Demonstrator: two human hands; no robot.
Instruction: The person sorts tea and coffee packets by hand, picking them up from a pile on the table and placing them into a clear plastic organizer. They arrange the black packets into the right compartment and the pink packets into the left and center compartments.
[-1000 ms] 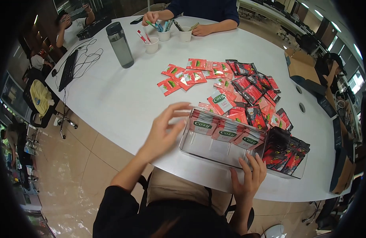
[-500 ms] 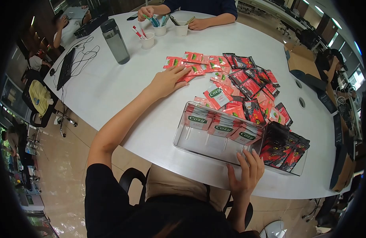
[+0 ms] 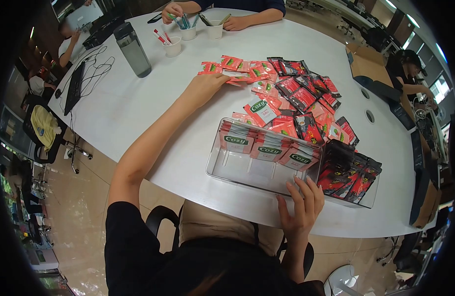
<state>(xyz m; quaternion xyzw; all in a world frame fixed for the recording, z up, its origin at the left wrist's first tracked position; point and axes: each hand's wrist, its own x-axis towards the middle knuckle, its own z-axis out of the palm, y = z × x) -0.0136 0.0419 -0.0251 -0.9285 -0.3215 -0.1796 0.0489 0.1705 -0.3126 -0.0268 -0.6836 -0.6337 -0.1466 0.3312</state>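
At the left end of a pile of sachets, my left hand (image 3: 206,88) has its fingers together on a pink sachet (image 3: 238,78). A clear plastic bin (image 3: 240,169) stands near the front edge, with pink Cozy sachets (image 3: 269,150) upright in rows along its far side. My right hand (image 3: 303,204) rests at the bin's near right corner, fingers spread. Dark red and black sachets (image 3: 353,180) fill a second clear container to the right. Beyond the bins lies the loose pile, with pink sachets (image 3: 261,111) on the left and black-red ones (image 3: 297,93) on the right.
A grey bottle (image 3: 133,51) stands at the back left, near a keyboard (image 3: 74,89) and loose cables. Paper cups (image 3: 172,47) with pens stand at the far side, where another person's hands (image 3: 237,22) are. An open cardboard box (image 3: 368,64) is at the right.
The view has shifted slightly. My left hand's fingers have drawn together and pulled back a little on the pink sachets. My right hand stays at the bin's corner.
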